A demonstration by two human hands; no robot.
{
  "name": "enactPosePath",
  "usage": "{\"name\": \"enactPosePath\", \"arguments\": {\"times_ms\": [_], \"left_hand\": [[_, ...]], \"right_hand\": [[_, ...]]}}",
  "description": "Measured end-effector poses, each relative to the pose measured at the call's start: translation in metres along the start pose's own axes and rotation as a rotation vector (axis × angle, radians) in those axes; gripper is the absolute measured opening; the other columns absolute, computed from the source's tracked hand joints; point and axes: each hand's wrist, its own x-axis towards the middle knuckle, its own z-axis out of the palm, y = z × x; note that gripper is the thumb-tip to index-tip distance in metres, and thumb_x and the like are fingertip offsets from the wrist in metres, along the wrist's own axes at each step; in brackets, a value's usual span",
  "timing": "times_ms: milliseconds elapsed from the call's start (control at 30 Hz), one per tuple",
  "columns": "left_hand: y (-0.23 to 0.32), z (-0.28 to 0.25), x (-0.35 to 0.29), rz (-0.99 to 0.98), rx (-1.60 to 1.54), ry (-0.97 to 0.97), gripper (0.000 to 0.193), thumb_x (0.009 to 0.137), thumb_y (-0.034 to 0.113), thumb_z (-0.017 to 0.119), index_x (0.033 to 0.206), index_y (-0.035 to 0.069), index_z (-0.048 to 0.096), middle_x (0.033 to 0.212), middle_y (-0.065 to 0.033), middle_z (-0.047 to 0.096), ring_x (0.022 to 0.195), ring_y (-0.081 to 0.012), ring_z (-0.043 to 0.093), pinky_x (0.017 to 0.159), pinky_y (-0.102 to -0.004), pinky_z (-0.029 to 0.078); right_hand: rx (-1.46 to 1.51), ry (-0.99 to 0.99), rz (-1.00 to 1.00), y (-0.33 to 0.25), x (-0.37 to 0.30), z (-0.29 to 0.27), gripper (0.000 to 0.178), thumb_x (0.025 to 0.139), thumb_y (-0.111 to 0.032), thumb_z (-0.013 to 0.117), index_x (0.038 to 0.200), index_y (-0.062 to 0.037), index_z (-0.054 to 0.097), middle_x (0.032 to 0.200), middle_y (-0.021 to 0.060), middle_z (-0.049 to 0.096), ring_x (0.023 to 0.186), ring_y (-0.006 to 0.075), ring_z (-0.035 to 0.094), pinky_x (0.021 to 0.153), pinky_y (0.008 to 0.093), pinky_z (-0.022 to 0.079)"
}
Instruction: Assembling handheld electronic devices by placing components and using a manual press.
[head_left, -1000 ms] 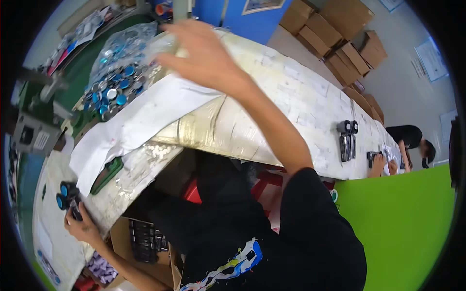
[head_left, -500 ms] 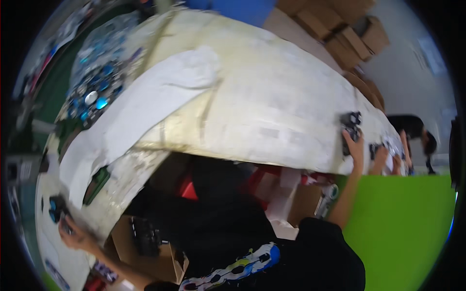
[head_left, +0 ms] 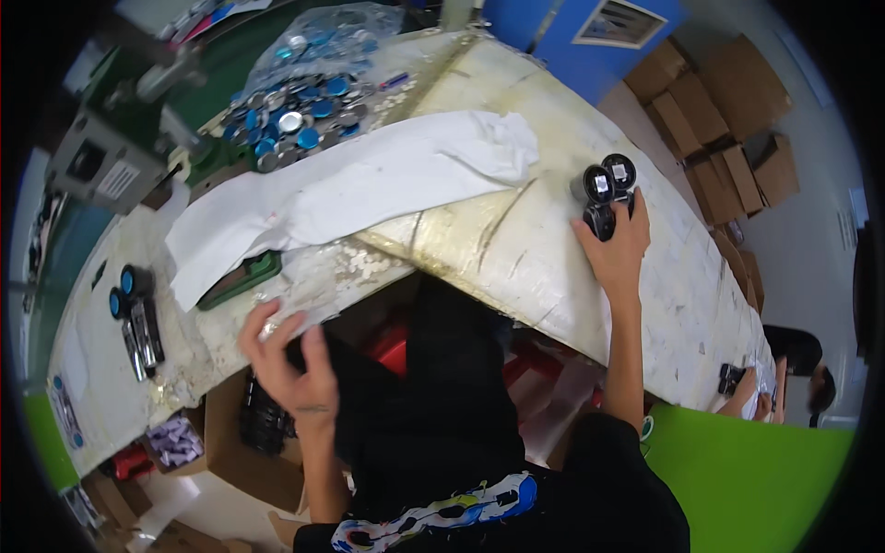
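Well left of my left hand (head_left: 290, 373), I see two black pieces with blue round faces (head_left: 144, 324) lying together on the worktable (head_left: 207, 346). Just left of that wrist, a cardboard box (head_left: 224, 424) holds dark parts (head_left: 262, 415). My left hand is open, fingers spread near the table edge. Beyond it lie blue and silver discs (head_left: 290, 122) and a white sheet (head_left: 369, 184) reaching toward my right hand (head_left: 618, 251), which grips two black round-headed pieces (head_left: 599, 186); I can't tell whether these touch the table.
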Motion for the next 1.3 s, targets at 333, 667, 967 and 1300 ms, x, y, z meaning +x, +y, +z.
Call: {"name": "enactPosePath", "arguments": {"times_ms": [333,667,967,1300], "left_hand": [[0.054,0.058,0.011,-0.425,-1.114,-0.351,0.06,0.101,0.019,0.061,0.152,0.001,0.034,0.145,-0.0209,0.048,0.129,-0.0303,0.053,0.107,-0.0391,0.043],[-0.009,0.01,0.026,-0.874,-1.577,-0.063,0.068,0.109,0.056,0.027,0.15,0.003,0.039,0.084,-0.0101,0.059,0.065,-0.0192,0.061,0.058,-0.0316,0.051],[-0.062,-0.017,0.054,-0.871,-2.006,-0.106,0.076,0.106,0.065,0.026,0.15,0.004,0.043,0.081,-0.0118,0.06,0.061,-0.0206,0.058,0.056,-0.0334,0.046],[-0.061,-0.016,0.03,-1.004,-1.942,0.013,0.061,0.109,0.056,0.028,0.142,0.01,0.05,0.1,-0.0144,0.065,0.073,-0.0221,0.066,0.063,-0.0356,0.055]], "right_hand": [[0.644,-0.169,-0.193,-0.182,0.02,-0.02,0.046,0.082,-0.019,0.081,0.119,0.0036,0.067,0.151,0.0206,0.048,0.142,0.0361,0.041,0.118,0.0453,0.03],[0.686,-0.353,-0.542,-0.303,0.12,0.106,0.025,0.087,-0.02,0.072,0.101,0.0009,0.074,0.104,0.0209,0.072,0.093,0.0362,0.069,0.082,0.0457,0.054],[0.4,-0.328,-0.712,-0.346,0.149,0.174,0.02,0.083,-0.019,0.074,0.099,-0.0072,0.076,0.102,0.0176,0.07,0.094,0.0377,0.069,0.08,0.0479,0.055],[0.662,-0.387,-0.613,-0.339,0.149,0.165,0.019,0.087,-0.017,0.073,0.099,-0.0026,0.076,0.089,0.0138,0.075,0.077,0.0247,0.072,0.072,0.0354,0.055]]}}
